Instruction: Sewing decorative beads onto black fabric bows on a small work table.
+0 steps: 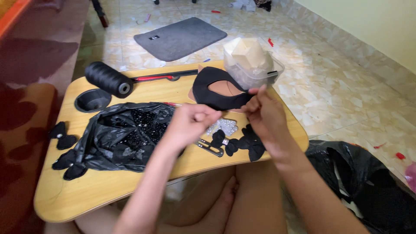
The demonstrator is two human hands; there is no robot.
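My left hand hovers with fingers curled shut over the middle of a small wooden lap table; what it pinches is too small to see. My right hand is raised beside it, fingertips pinched together, possibly on a thin thread or needle. Below the hands lie black fabric bows, a heap of clear beads and small metal snips. A black shoe upper piece lies just behind my right hand.
A black plastic bag of black beads is spread left of centre. A black thread spool, red-handled tool and clear plastic box sit at the table's back. More bows lie left. A grey mat lies on the tiled floor.
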